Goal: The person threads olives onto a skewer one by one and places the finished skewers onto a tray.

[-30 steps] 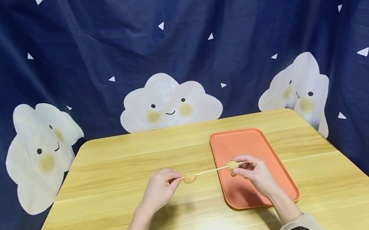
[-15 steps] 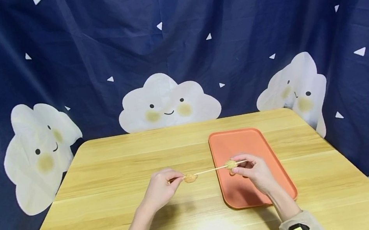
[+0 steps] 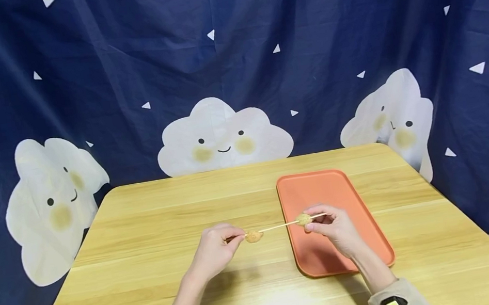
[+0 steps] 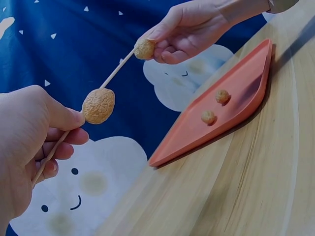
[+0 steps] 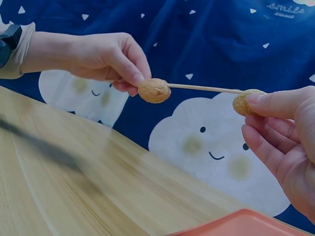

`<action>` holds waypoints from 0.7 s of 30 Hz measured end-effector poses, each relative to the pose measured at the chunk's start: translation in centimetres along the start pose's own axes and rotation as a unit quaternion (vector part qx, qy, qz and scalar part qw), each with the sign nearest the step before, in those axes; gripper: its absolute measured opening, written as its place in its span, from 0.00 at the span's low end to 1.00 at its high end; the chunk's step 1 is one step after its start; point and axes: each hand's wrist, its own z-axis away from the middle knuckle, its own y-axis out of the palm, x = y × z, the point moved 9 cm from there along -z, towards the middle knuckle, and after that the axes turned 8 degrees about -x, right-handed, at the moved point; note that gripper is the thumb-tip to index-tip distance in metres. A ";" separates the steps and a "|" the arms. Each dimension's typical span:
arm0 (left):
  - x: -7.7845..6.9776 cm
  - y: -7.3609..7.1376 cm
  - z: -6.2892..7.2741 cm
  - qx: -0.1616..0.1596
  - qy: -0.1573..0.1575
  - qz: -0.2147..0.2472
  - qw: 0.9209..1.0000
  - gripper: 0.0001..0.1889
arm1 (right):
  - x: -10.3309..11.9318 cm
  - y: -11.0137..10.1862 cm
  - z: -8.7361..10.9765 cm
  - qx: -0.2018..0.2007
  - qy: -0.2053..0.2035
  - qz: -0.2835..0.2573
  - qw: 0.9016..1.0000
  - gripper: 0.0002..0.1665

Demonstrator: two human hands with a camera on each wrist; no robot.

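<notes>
My left hand [image 3: 214, 248] grips a thin wooden skewer [image 4: 117, 70] between thumb and fingers, and its lower end runs across the palm. Right at that thumb tip, a wrinkled golden-brown ball [image 4: 99, 106] is threaded on the stick. My right hand [image 3: 336, 228] pinches a second such ball [image 3: 303, 219] between thumb and fingers. This one also sits on the skewer, whose far end pokes out past it toward the right palm. Bare stick [image 5: 204, 88] shows between the two balls. The skewer is held nearly level above the table.
An orange tray [image 3: 313, 190] lies on the right half of the wooden table [image 3: 149, 207], beneath my right hand. Two more golden-brown balls, a nearer one [image 4: 208, 117] and a farther one [image 4: 222, 96], rest in it. A dark blue cloud-print curtain [image 3: 119, 60] hangs behind.
The right hand's ball has slid slightly left along the skewer, a little closer to the left ball. Both hands keep nearly the same place and hold.
</notes>
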 end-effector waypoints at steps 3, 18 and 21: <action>-0.1 0.1 0.0 -0.001 0.006 0.003 1.000 0.03 | 0.0 0.2 0.0 0.002 -0.005 -0.006 1.000 0.21; -0.3 0.3 0.0 0.002 0.004 0.010 1.000 0.03 | -0.4 0.7 0.0 -0.015 0.007 -0.008 1.000 0.24; -0.4 0.3 0.0 0.001 0.005 0.008 1.000 0.03 | -0.6 0.7 -0.1 -0.015 0.013 -0.013 1.000 0.22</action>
